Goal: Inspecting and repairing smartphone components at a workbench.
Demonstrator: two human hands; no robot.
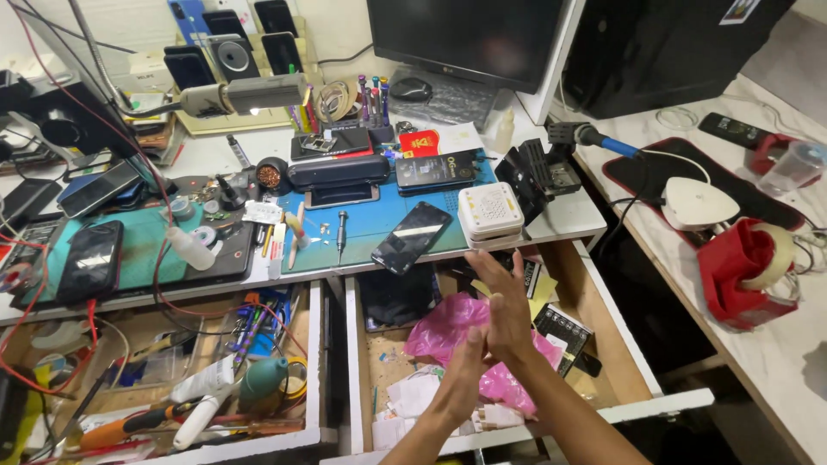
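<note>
Both my hands hover over the open right drawer (603, 336). My right hand (504, 301) is flat, fingers stretched up and apart, holding nothing. My left hand (465, 370) presses its fingertips against the right palm near the wrist, and nothing shows in it either. Beneath them lies a crumpled pink plastic bag (448, 331) among white papers and small boxes. Just above, a black phone (412, 236) lies tilted at the front edge of the blue work mat (379, 220), beside a white square box (489, 212).
The left drawer (258, 439) is open and full of tools, wires and a green bulb blower (263, 379). The bench holds several phones, a screwdriver (342, 232), bottles, a monitor (469, 34) and a soldering iron (594, 138). A side table at right carries red cloth (732, 275) and tape.
</note>
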